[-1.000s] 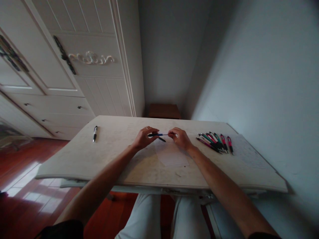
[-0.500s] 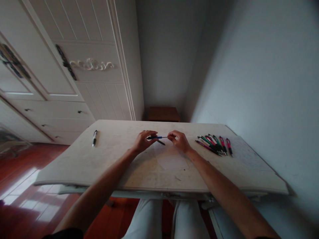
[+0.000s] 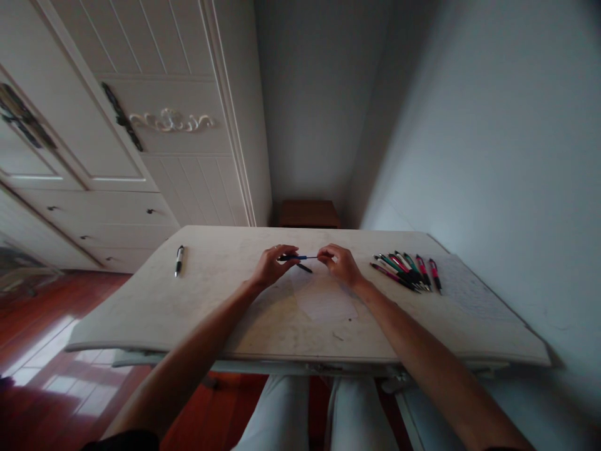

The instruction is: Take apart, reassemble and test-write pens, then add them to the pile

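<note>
Just above the middle of the table, my left hand (image 3: 270, 266) is closed around a blue pen barrel (image 3: 294, 257), held level. A thin pen refill (image 3: 311, 257) runs out of the barrel's right end. My right hand (image 3: 342, 264) pinches the far end of that refill, its tip hidden by the fingers. Below the barrel, a short dark pen part (image 3: 305, 268) lies slanted near the top of a white sheet of paper (image 3: 326, 304).
A pile of colored pens (image 3: 404, 269) lies on the right of the table (image 3: 154, 313), beside another written sheet (image 3: 474, 294). One white-and-black pen (image 3: 179, 260) stands apart on the left. A white wardrobe (image 3: 188, 169) rises at left, and a wall borders the right.
Both hands keep their grip on the pen barrel and refill, almost in place. The view has shifted very slightly.
</note>
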Demonstrator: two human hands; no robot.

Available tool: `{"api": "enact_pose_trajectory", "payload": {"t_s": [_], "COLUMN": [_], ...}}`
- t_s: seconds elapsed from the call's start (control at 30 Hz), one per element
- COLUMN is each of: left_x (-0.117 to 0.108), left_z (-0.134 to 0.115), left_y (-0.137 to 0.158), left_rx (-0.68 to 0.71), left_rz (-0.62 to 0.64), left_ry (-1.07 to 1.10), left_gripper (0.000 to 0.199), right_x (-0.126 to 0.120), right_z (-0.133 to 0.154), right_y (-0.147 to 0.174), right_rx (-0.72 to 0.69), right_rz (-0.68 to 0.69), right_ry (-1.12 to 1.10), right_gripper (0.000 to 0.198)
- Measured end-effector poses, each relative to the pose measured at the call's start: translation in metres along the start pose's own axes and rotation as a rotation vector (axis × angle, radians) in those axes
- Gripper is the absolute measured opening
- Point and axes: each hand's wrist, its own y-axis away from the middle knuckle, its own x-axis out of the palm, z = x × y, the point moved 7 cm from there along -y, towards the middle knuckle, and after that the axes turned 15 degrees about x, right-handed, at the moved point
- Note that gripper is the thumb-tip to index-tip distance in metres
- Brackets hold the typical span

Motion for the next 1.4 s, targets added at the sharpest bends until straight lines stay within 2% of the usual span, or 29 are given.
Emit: {"api": "enact_pose_trajectory", "payload": {"t_s": [0.5, 0.73, 1.03, 1.4], "left_x": [-0.002, 0.004, 0.006, 0.006], "left_z": [-0.009, -0.009, -0.012, -0.009], "left_y": [-0.003, -0.003, -0.003, -0.001], "left_rx": [0.042, 0.046, 0.054, 0.042], "left_rz": [-0.033, 0.023, 0.096, 0.031], "left_ry": [0.006, 0.002, -0.100, -0.075], "left_gripper": [0.025, 0.025, 0.028, 0.021], "right_x": [0.000, -0.006, -0.005, 0.001], "right_z": [-0.001, -0.006, -0.003, -0.009], "right_y": [0.002, 0.000, 0.001, 0.002], "right_rx": [0.039, 0.084, 0.046, 0.066], "right_rz": [-0.019, -0.060, -0.033, -0.028], "right_ry": [-0.078, -0.089, -0.078, -0.063], "right_gripper": [0.009, 0.010, 0.011, 0.010]}}
